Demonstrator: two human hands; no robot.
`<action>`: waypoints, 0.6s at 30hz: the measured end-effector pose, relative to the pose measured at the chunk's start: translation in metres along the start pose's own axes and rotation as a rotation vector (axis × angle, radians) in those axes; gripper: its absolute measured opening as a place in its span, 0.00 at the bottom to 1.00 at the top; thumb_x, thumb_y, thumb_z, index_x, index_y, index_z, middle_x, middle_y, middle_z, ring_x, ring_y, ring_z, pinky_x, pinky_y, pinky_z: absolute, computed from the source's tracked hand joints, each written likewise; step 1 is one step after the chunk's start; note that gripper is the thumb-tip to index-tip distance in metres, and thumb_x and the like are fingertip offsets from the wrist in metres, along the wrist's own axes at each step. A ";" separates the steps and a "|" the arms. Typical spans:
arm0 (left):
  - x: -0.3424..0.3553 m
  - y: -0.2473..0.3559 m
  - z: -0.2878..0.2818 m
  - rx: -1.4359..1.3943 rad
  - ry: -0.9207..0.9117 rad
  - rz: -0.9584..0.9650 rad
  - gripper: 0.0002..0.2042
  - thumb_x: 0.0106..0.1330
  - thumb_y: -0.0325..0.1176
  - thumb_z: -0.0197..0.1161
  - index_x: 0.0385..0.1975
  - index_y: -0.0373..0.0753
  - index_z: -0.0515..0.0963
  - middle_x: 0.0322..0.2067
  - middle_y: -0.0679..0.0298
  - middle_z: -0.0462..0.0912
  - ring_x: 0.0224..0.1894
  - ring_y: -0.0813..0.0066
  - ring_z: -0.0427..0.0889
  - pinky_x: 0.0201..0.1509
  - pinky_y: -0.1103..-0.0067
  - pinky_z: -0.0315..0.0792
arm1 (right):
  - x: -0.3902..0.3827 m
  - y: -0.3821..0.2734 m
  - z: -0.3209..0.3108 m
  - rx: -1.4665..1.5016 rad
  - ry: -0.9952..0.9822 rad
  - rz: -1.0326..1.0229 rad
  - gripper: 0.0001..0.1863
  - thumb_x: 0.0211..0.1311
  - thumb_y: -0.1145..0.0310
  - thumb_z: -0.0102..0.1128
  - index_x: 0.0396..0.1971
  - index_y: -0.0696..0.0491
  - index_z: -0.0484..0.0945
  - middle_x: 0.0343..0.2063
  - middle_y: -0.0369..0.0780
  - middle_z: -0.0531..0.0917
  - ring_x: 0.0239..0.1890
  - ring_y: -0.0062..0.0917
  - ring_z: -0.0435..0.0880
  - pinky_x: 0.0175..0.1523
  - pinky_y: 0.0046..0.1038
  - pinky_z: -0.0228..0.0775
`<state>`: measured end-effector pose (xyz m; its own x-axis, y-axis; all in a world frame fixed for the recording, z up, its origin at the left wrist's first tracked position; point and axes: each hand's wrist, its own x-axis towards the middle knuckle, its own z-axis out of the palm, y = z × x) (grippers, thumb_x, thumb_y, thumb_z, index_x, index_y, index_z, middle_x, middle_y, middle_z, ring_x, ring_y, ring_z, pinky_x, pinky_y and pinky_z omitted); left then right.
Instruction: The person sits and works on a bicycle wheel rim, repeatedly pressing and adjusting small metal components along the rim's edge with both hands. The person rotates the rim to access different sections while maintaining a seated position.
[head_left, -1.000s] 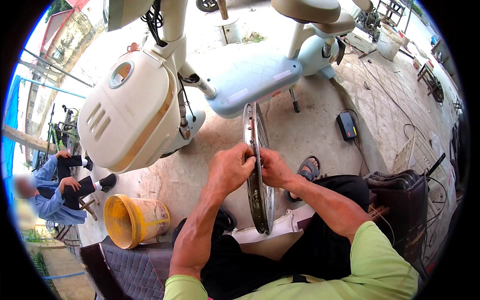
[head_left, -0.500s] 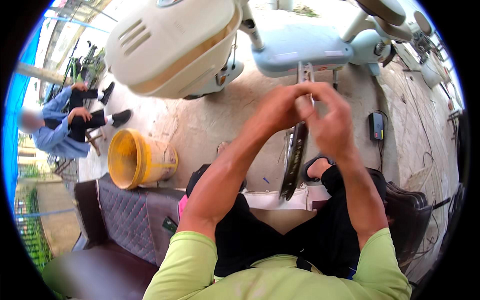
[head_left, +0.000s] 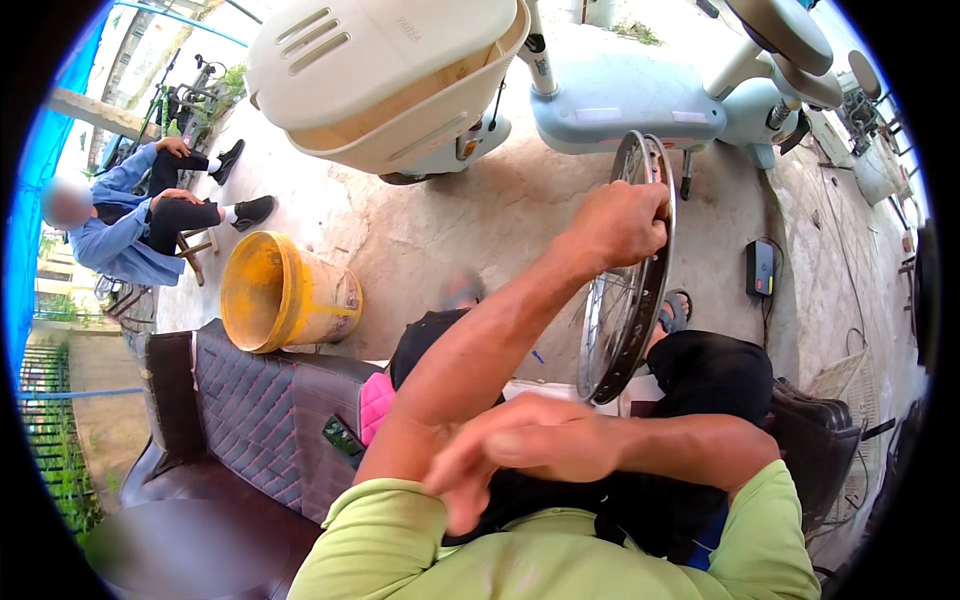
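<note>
left hand (head_left: 618,222) gripping spoked wheel rim (head_left: 628,300) | right hand (head_left: 520,455) loosely curled, holding nothing, resting on left arm | yellow bucket (head_left: 285,293), scooter (head_left: 640,100) standing nearby

Yellow bucket (head_left: 285,293) beside quilted seat (head_left: 255,415); pale scooter (head_left: 640,105) beyond

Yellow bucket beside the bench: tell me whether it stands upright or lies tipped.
Tipped. The yellow bucket lies on its side on the concrete ground, its round mouth facing left, toward the seated person. Nothing shows inside.
</note>
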<state>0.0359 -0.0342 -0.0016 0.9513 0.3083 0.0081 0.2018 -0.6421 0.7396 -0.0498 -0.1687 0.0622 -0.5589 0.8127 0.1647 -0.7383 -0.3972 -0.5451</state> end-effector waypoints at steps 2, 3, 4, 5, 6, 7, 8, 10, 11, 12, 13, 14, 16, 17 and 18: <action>-0.007 -0.012 -0.004 0.004 0.030 0.009 0.09 0.56 0.34 0.58 0.33 0.44 0.83 0.31 0.52 0.85 0.37 0.46 0.84 0.41 0.58 0.77 | -0.020 -0.038 -0.003 -0.548 0.142 -0.121 0.21 0.75 0.60 0.49 0.53 0.63 0.77 0.40 0.48 0.85 0.46 0.29 0.85 0.56 0.30 0.73; -0.008 -0.013 -0.006 0.004 0.015 -0.021 0.09 0.56 0.33 0.59 0.34 0.43 0.82 0.31 0.50 0.85 0.37 0.45 0.84 0.41 0.58 0.77 | -0.033 -0.047 -0.016 -0.536 0.299 -0.241 0.20 0.75 0.62 0.50 0.52 0.63 0.77 0.37 0.47 0.85 0.44 0.30 0.85 0.54 0.30 0.74; -0.009 -0.014 -0.011 -0.023 0.010 0.036 0.09 0.57 0.34 0.59 0.35 0.43 0.83 0.30 0.52 0.85 0.36 0.47 0.84 0.40 0.60 0.77 | -0.045 -0.057 -0.029 -0.531 0.457 -0.374 0.18 0.74 0.63 0.51 0.51 0.63 0.77 0.34 0.45 0.85 0.42 0.30 0.85 0.53 0.30 0.74; -0.011 -0.018 -0.015 -0.050 0.004 0.091 0.09 0.58 0.34 0.59 0.36 0.43 0.83 0.30 0.53 0.85 0.34 0.50 0.85 0.39 0.63 0.77 | -0.055 -0.069 -0.047 -0.537 0.601 -0.574 0.17 0.74 0.64 0.52 0.50 0.62 0.77 0.33 0.43 0.85 0.40 0.28 0.85 0.50 0.29 0.74; -0.012 -0.019 -0.017 -0.074 -0.002 0.138 0.09 0.59 0.34 0.59 0.37 0.42 0.83 0.29 0.54 0.86 0.33 0.52 0.85 0.38 0.65 0.77 | -0.066 -0.080 -0.068 -0.533 0.736 -0.777 0.16 0.73 0.64 0.52 0.49 0.61 0.77 0.32 0.41 0.84 0.37 0.26 0.84 0.48 0.27 0.74; -0.008 -0.012 -0.017 -0.024 0.001 0.063 0.09 0.59 0.35 0.60 0.37 0.42 0.83 0.28 0.54 0.85 0.32 0.54 0.85 0.36 0.67 0.77 | -0.085 -0.090 -0.092 -0.513 0.864 -0.857 0.15 0.73 0.64 0.53 0.49 0.59 0.78 0.32 0.40 0.85 0.36 0.24 0.84 0.45 0.26 0.73; -0.007 -0.005 -0.015 0.032 0.002 -0.024 0.09 0.60 0.36 0.60 0.36 0.41 0.83 0.27 0.54 0.85 0.30 0.55 0.85 0.35 0.68 0.77 | -0.100 -0.092 -0.116 -0.475 0.987 -0.935 0.14 0.72 0.64 0.54 0.49 0.57 0.78 0.32 0.38 0.85 0.35 0.22 0.83 0.43 0.24 0.72; -0.007 -0.004 -0.012 0.089 0.045 -0.050 0.09 0.61 0.36 0.62 0.36 0.40 0.83 0.25 0.54 0.84 0.28 0.59 0.84 0.33 0.71 0.76 | -0.109 -0.089 -0.134 -0.449 1.414 -0.806 0.13 0.72 0.66 0.55 0.49 0.57 0.79 0.35 0.37 0.85 0.36 0.18 0.82 0.44 0.22 0.70; -0.008 -0.014 -0.009 0.087 0.086 0.001 0.09 0.61 0.36 0.63 0.36 0.39 0.83 0.23 0.54 0.83 0.26 0.62 0.83 0.31 0.72 0.75 | -0.108 -0.090 -0.137 -0.479 1.496 -0.643 0.13 0.70 0.66 0.56 0.49 0.55 0.80 0.36 0.36 0.86 0.36 0.19 0.82 0.43 0.23 0.71; -0.010 -0.017 -0.010 0.083 0.140 0.048 0.09 0.61 0.36 0.64 0.35 0.38 0.83 0.22 0.54 0.82 0.24 0.64 0.82 0.30 0.74 0.74 | -0.106 -0.087 -0.142 -0.486 1.468 -0.542 0.13 0.68 0.68 0.57 0.48 0.56 0.81 0.38 0.36 0.86 0.38 0.18 0.82 0.42 0.23 0.71; -0.009 -0.015 -0.013 0.074 0.112 0.011 0.09 0.60 0.35 0.65 0.35 0.38 0.83 0.21 0.55 0.81 0.23 0.67 0.80 0.29 0.74 0.73 | -0.107 -0.084 -0.151 -0.578 1.464 -0.483 0.13 0.67 0.69 0.58 0.48 0.56 0.81 0.38 0.36 0.86 0.39 0.18 0.82 0.43 0.23 0.71; -0.008 -0.011 -0.016 0.065 0.084 -0.026 0.08 0.60 0.34 0.66 0.34 0.37 0.83 0.20 0.56 0.80 0.22 0.69 0.78 0.28 0.75 0.72 | -0.110 -0.079 -0.160 -0.668 1.457 -0.421 0.13 0.66 0.71 0.58 0.48 0.57 0.81 0.39 0.36 0.86 0.40 0.18 0.82 0.44 0.23 0.72; -0.008 -0.009 -0.018 0.038 0.055 -0.059 0.07 0.59 0.32 0.66 0.34 0.36 0.83 0.18 0.58 0.78 0.20 0.73 0.75 0.27 0.75 0.70 | -0.110 -0.066 -0.181 -0.691 1.378 -0.428 0.14 0.65 0.73 0.58 0.48 0.58 0.80 0.40 0.37 0.86 0.42 0.17 0.81 0.48 0.25 0.73; -0.007 -0.012 -0.018 0.016 0.057 -0.054 0.07 0.59 0.31 0.66 0.34 0.35 0.83 0.18 0.59 0.78 0.19 0.74 0.74 0.26 0.75 0.69 | -0.111 -0.060 -0.187 -0.690 1.268 -0.406 0.13 0.66 0.73 0.58 0.48 0.59 0.80 0.41 0.37 0.86 0.41 0.18 0.81 0.51 0.25 0.74; -0.008 -0.015 -0.019 -0.010 0.060 -0.052 0.07 0.59 0.31 0.67 0.33 0.35 0.82 0.17 0.60 0.77 0.18 0.75 0.73 0.26 0.74 0.69 | -0.108 -0.052 -0.189 -0.666 1.222 -0.429 0.13 0.66 0.72 0.59 0.49 0.59 0.80 0.41 0.37 0.85 0.41 0.18 0.81 0.50 0.24 0.74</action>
<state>0.0210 -0.0140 0.0001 0.9238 0.3826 0.0098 0.2479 -0.6175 0.7465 0.1207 -0.1556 -0.0822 0.5695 0.7989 -0.1935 -0.2645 -0.0448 -0.9634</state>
